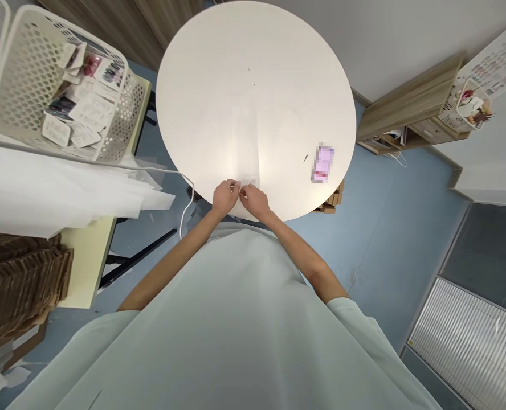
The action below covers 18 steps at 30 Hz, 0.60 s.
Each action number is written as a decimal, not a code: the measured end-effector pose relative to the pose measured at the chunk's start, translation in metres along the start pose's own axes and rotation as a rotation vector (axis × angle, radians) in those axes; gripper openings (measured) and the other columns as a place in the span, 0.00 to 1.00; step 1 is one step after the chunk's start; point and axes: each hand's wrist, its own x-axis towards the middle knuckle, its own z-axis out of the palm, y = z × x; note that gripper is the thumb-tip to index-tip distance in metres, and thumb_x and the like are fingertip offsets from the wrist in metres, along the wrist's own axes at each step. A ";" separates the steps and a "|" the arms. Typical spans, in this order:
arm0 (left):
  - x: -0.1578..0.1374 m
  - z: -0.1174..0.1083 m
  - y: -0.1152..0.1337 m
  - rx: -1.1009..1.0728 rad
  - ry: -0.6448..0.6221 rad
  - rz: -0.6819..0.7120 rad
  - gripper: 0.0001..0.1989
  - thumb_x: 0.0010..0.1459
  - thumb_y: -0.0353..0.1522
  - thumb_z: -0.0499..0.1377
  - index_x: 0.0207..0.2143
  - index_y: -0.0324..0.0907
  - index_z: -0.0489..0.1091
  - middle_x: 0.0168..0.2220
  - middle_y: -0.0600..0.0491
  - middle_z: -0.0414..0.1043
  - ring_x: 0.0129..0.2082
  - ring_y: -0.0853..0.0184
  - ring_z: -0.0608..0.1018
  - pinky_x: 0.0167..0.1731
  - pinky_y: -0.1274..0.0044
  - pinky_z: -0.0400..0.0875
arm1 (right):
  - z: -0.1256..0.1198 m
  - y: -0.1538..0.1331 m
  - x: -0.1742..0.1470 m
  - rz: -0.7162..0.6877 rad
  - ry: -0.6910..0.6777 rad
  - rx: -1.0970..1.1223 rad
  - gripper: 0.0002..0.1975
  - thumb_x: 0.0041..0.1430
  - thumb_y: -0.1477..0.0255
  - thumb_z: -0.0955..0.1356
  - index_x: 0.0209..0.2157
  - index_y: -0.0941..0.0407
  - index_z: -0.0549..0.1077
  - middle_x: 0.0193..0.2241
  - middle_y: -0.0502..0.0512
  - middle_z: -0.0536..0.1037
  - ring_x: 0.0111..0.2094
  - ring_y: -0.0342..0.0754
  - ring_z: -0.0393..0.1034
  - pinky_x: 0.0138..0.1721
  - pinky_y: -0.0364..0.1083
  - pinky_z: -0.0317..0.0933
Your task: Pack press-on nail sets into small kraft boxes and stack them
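Near the front edge of the round white table (205, 80), my left hand (226, 196) and my right hand (254, 200) are almost touching. Both have bent fingers pinched together. A thin, pale, see-through sheet (248, 181), perhaps plastic film, lies on the tabletop right at my fingertips. Its near edge is between the two hands and seems held by both, though the grip is too small to make out fully. To the right on the table lies a pixelated purple-pink rectangular object (322, 163), with a small dark mark (305, 159) beside it.
A white perforated basket (20, 91) of small cards stands on a side table (86, 256) at left. White sheets (56, 188) and stacked cardboard (22, 279) are there too. A white cable (187, 210) hangs between the tables. Right are a wooden cabinet (411, 102) and small boxes (332, 202).
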 end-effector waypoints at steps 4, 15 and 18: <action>0.003 0.002 0.003 -0.004 0.003 -0.107 0.12 0.70 0.40 0.58 0.45 0.45 0.78 0.51 0.46 0.85 0.52 0.53 0.84 0.54 0.67 0.75 | 0.008 -0.002 0.003 -0.021 -0.031 -0.036 0.13 0.80 0.70 0.61 0.49 0.54 0.77 0.51 0.59 0.80 0.44 0.53 0.76 0.41 0.48 0.68; 0.021 0.002 0.002 0.055 -0.006 -0.166 0.11 0.69 0.38 0.58 0.44 0.44 0.79 0.49 0.44 0.85 0.51 0.52 0.83 0.52 0.66 0.75 | -0.014 0.026 -0.007 0.099 0.111 0.105 0.10 0.78 0.66 0.65 0.47 0.53 0.79 0.49 0.56 0.83 0.45 0.52 0.78 0.47 0.49 0.70; 0.025 0.002 0.002 0.073 -0.039 -0.193 0.10 0.69 0.38 0.59 0.43 0.44 0.79 0.48 0.44 0.85 0.51 0.51 0.83 0.52 0.65 0.75 | -0.024 0.039 -0.004 0.192 0.181 0.169 0.12 0.77 0.65 0.66 0.51 0.54 0.79 0.50 0.57 0.83 0.48 0.52 0.79 0.50 0.50 0.71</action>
